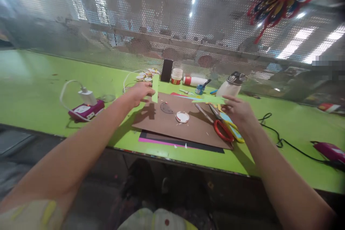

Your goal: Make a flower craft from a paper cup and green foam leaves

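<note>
My left hand (140, 92) is raised over the far left of a brown cardboard sheet (188, 129) and pinches a narrow green paper strip (155, 88) that stands upright. My right hand (238, 111) hovers at the sheet's right side and holds a jagged green paper cut-out (211, 99) by its right end, fingers closed on it. Under that hand lie red-handled scissors (222, 129) and yellow-handled scissors (234, 131). A small white lid (182, 116) and a dark disc (166, 107) rest on the cardboard.
The green table (40, 79) carries a magenta device with a white charger (86, 106) at left, a black box (166, 70), a paper cup (176, 76), a glue tube (194, 80), a bottle (231, 84), and a black cable (280, 140) at right. A perforated metal screen (161, 18) stands behind.
</note>
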